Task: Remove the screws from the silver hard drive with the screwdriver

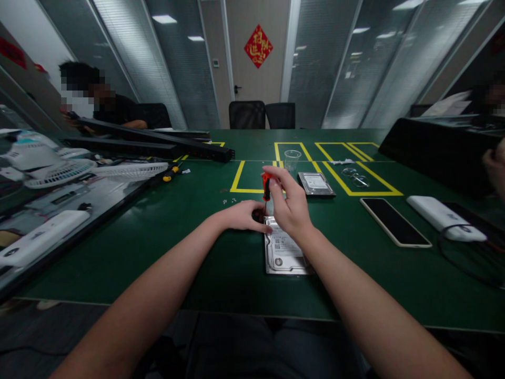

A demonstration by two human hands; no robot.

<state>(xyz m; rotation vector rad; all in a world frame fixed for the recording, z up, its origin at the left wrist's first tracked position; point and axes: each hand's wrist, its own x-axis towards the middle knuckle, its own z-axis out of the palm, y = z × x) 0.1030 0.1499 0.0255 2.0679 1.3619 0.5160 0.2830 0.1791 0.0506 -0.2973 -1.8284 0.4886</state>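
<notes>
A silver hard drive [290, 255] lies flat on the green table, label side up, partly hidden by my right hand and forearm. My right hand [290, 202] is closed round the red and black handle of a screwdriver [266, 188]. The screwdriver stands upright, its thin shaft pointing down at the drive's far left corner. Whether its tip sits in a screw is too small to tell. At that same corner my left hand [246, 216] grips the drive, thumb on its top and fingers curled at its far side.
Beyond my right hand are a second hard drive [315, 183], a clear plastic cup [292, 159] and glasses [355, 178]. A phone [394, 221] and a white power bank [445, 217] lie to the right. Tiny pieces [229, 200], another screwdriver [171, 172] and a white fan [59, 163] are left; people sit both sides.
</notes>
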